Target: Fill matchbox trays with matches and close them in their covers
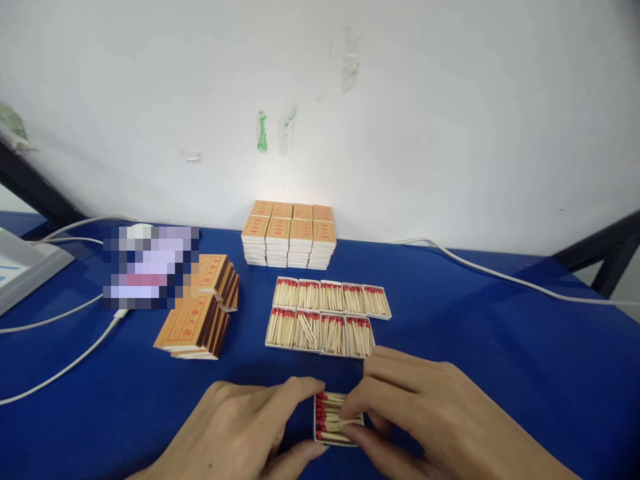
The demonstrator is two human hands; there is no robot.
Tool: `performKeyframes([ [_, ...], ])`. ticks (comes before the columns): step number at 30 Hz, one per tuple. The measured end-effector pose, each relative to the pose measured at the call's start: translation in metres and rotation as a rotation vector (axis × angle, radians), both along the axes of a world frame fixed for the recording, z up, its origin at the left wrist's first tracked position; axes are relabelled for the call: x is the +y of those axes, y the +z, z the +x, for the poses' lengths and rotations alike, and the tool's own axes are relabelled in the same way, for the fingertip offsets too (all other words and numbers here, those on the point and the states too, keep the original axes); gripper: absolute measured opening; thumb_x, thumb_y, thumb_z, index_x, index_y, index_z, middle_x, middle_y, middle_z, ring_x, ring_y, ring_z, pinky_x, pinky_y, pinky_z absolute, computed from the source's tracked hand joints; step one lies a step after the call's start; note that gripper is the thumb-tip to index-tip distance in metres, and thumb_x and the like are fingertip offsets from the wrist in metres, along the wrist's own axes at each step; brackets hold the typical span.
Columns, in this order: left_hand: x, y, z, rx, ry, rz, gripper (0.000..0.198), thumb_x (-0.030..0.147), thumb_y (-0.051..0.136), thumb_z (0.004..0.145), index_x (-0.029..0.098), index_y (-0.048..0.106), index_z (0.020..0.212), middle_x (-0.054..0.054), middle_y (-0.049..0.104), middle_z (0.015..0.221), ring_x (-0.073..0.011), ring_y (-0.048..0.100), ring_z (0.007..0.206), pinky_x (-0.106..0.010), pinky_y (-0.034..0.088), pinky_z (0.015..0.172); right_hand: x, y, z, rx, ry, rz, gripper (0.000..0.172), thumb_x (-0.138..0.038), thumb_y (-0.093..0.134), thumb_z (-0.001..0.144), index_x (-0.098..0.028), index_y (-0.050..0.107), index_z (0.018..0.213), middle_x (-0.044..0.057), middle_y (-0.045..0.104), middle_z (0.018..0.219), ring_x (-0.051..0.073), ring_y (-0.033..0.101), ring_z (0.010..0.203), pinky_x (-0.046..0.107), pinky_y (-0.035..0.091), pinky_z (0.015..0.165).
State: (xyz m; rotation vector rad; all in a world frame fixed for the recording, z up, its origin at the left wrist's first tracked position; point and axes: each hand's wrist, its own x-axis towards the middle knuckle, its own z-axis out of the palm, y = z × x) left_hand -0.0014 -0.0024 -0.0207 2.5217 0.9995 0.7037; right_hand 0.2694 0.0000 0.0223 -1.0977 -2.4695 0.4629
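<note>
The light, crushable-looking matchbox tray (336,442) at six o'clock should suit a sidewall grip, left hand (245,427) pinching its edges, right hand (420,400) touching matchsticks (327,419), pinch unclear.

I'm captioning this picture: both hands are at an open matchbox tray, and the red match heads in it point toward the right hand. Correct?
Not quite: in the head view, the red match heads point toward the left hand, not the right hand. Both hands are indeed at the open matchbox tray.
</note>
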Motion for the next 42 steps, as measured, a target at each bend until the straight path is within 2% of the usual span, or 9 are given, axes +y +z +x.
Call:
performKeyframes([
  [7,-0.002,0.003,-0.003,0.002,-0.010,-0.075,0.028,0.051,0.054,0.125,0.028,0.059,0.140,0.016,0.055,0.065,-0.0101,0.060,0.041,-0.021,0.046,0.042,-0.002,-0.010,-0.008,0.029,-0.119,-0.035,0.013,-0.016,0.072,0.110,-0.028,0.074,0.107,-0.002,0.075,0.104,0.015,0.076,0.088,0.025,0.057,0.067],
  [14,-0.002,0.003,-0.002,0.003,-0.013,-0.092,0.025,0.050,0.057,0.124,0.028,0.060,0.138,0.016,0.055,0.065,-0.0102,0.061,0.043,-0.020,0.046,0.044,-0.002,-0.017,-0.012,0.067,-0.093,-0.005,0.020,-0.006,0.078,0.101,-0.026,0.073,0.099,-0.002,0.075,0.097,0.016,0.076,0.086,0.025,0.057,0.065],
  [19,0.000,0.001,-0.002,0.003,-0.015,-0.095,0.024,0.040,0.067,0.120,0.029,0.060,0.140,0.015,0.060,0.068,-0.0116,0.064,0.045,-0.021,0.050,0.048,-0.001,-0.008,-0.009,0.072,-0.144,-0.131,0.016,-0.013,0.073,0.106,-0.028,0.075,0.101,-0.001,0.076,0.102,0.016,0.076,0.091,0.025,0.058,0.071],
  [22,-0.001,-0.001,-0.003,-0.004,-0.012,-0.094,0.039,0.033,0.075,0.115,0.030,0.056,0.148,0.016,0.063,0.070,-0.0120,0.067,0.048,-0.021,0.052,0.050,-0.003,-0.003,-0.007,0.057,-0.193,-0.168,0.012,-0.023,0.082,0.103,-0.031,0.076,0.109,-0.002,0.076,0.108,0.015,0.076,0.087,0.026,0.061,0.071],
  [25,-0.004,-0.001,-0.005,-0.002,0.004,-0.128,0.057,0.023,0.083,0.104,0.032,0.052,0.151,0.018,0.063,0.069,-0.0113,0.065,0.046,-0.020,0.048,0.047,-0.005,-0.005,-0.008,-0.010,-0.164,-0.107,0.041,-0.031,0.098,0.089,-0.030,0.075,0.123,0.001,0.077,0.116,0.021,0.080,0.090,0.032,0.066,0.069],
  [27,-0.005,0.000,-0.006,-0.017,-0.009,-0.184,0.061,0.018,0.078,0.102,0.033,0.049,0.153,0.019,0.059,0.066,-0.0092,0.061,0.042,-0.018,0.044,0.044,-0.007,-0.009,-0.009,-0.071,-0.118,-0.060,0.050,-0.027,0.103,0.081,-0.027,0.075,0.123,0.002,0.078,0.116,0.025,0.082,0.093,0.033,0.066,0.064],
  [31,-0.007,0.009,-0.007,-0.061,0.009,-0.252,0.074,0.010,0.061,0.094,0.032,0.040,0.162,0.019,0.058,0.064,-0.0081,0.053,0.038,-0.018,0.040,0.044,-0.007,-0.015,-0.012,-0.076,-0.100,-0.033,0.038,-0.014,0.093,0.081,-0.026,0.075,0.112,0.001,0.077,0.108,0.023,0.081,0.091,0.028,0.063,0.059],
  [36,-0.006,0.023,-0.012,-0.161,0.093,-0.356,0.059,0.018,0.062,0.099,0.036,0.058,0.155,0.016,0.065,0.062,-0.0120,0.060,0.042,-0.019,0.050,0.048,-0.007,-0.019,-0.010,-0.071,-0.127,0.006,0.040,-0.019,0.094,0.078,-0.026,0.074,0.112,0.003,0.077,0.110,0.025,0.081,0.095,0.029,0.065,0.063],
  [42,-0.005,0.010,-0.010,-0.201,0.086,-0.301,0.057,0.021,0.064,0.102,0.034,0.057,0.157,0.015,0.062,0.064,-0.0092,0.052,0.034,-0.015,0.039,0.036,-0.009,-0.012,-0.010,-0.037,-0.135,-0.003,0.032,-0.013,0.082,0.082,-0.026,0.074,0.110,0.003,0.076,0.109,0.022,0.080,0.096,0.029,0.067,0.069],
])
